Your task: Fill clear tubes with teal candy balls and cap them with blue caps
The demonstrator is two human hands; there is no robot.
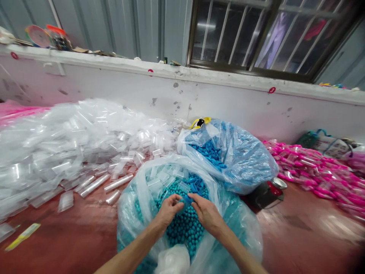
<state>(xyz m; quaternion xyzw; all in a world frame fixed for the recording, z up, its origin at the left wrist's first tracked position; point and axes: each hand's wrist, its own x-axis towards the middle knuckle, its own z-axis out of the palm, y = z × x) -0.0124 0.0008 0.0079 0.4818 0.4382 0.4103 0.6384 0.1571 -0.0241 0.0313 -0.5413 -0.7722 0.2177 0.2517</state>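
A large clear plastic bag stands open in front of me, holding teal beads, clear plastic pieces and blue plastic parts. Above the beads, my left hand has its thumb and fingers pinched at the left side of a small clear item, too blurred to make out. My right hand is closed on a small blue piece, close to the left fingertips. Behind is a second bag with blue parts.
Clear plastic tubes and sleeves are heaped on the left of the red surface. Pink packets lie at the right. A dark container and a silver-lidded jar stand beside the bags. A wall runs behind.
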